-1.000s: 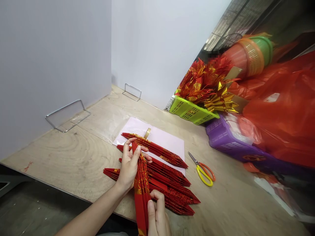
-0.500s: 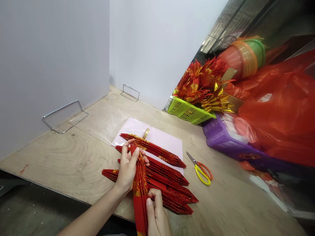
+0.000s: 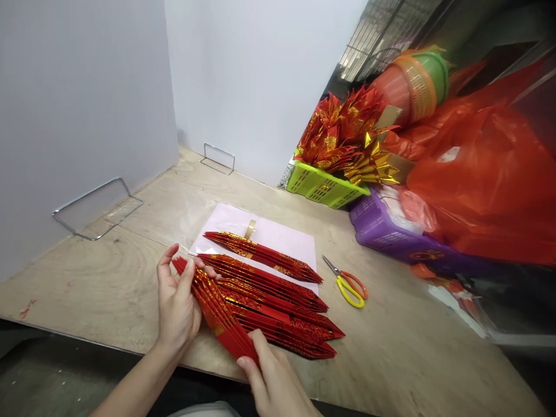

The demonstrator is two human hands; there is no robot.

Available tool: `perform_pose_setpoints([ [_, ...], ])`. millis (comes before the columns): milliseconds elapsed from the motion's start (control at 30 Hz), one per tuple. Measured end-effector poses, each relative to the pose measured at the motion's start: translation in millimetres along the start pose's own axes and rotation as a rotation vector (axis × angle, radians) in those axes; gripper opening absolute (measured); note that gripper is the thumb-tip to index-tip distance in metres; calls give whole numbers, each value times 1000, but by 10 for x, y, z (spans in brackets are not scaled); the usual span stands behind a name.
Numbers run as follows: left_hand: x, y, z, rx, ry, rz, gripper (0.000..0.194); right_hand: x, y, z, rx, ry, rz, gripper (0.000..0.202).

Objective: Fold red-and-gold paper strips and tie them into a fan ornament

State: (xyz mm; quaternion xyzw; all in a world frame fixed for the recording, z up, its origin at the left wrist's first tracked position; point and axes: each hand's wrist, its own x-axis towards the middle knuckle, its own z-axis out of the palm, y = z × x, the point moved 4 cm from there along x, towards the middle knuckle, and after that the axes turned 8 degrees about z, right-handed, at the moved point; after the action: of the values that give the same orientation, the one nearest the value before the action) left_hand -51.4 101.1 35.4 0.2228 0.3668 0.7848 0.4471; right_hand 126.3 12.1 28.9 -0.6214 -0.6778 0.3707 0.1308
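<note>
A pleated red-and-gold paper bundle [image 3: 221, 315] is held slantwise near the table's front edge. Its upper pointed end lies in my left hand [image 3: 180, 307], between thumb and fingers. My right hand [image 3: 271, 370] pinches the lower end, with the fingertips beneath partly hidden. Just beyond, several similar folded bundles lie side by side on the table; the farthest one [image 3: 264, 256] rests partly on a pale pink sheet [image 3: 286, 233]. A small roll of tape [image 3: 250, 229] stands on that sheet.
Scissors [image 3: 347, 284] with orange and yellow handles lie on the wooden table [image 3: 399, 341] at right. Behind are a green basket [image 3: 325, 186] of red and gold paper pieces, a purple basket [image 3: 382, 229] and red plastic bags [image 3: 486, 185]. Wire brackets [image 3: 98, 208] stand by the white panels.
Both hands have moved the held bundle left, and it has turned from nearly upright to a slant. More of the bundles on the table shows. The whole view has shifted slightly.
</note>
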Motion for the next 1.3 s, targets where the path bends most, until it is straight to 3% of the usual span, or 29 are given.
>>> perform_pose_setpoints([
  [133,-77,204,-484,203,-18,-8,39,-28,49,-101,-226,8,-74,16],
  [233,-118,435,-798,591,-148,181,28,-45,130,30,-417,62,-185,14],
  [333,-230,567,-825,1042,-548,459,30,-61,171,189,-592,272,-317,23],
  [433,-437,473,-680,1299,-1028,642,45,-69,179,263,-677,451,-382,36],
  [467,-507,412,-623,1342,-1145,684,48,-70,177,262,-677,480,-390,38],
  [533,-618,292,-507,1356,-1260,757,41,-77,172,231,-660,511,-400,38],
  [667,-700,130,-326,1284,-1234,818,17,-104,197,157,-651,536,-412,35],
  [833,-707,95,-244,1285,-1222,931,17,-118,260,172,-613,590,-442,34],
  [967,-711,49,-256,1303,-1216,933,16,-129,215,125,-564,599,-441,25],
  [1133,-712,5,-266,1311,-1243,934,17,-53,29,-354,-402,510,-410,17],
  [1233,-714,13,-286,1305,-1227,935,15,160,-22,-655,-389,473,-381,16],
  [1300,-718,33,-301,1303,-1194,936,15,339,6,-721,-431,394,-357,14],
])
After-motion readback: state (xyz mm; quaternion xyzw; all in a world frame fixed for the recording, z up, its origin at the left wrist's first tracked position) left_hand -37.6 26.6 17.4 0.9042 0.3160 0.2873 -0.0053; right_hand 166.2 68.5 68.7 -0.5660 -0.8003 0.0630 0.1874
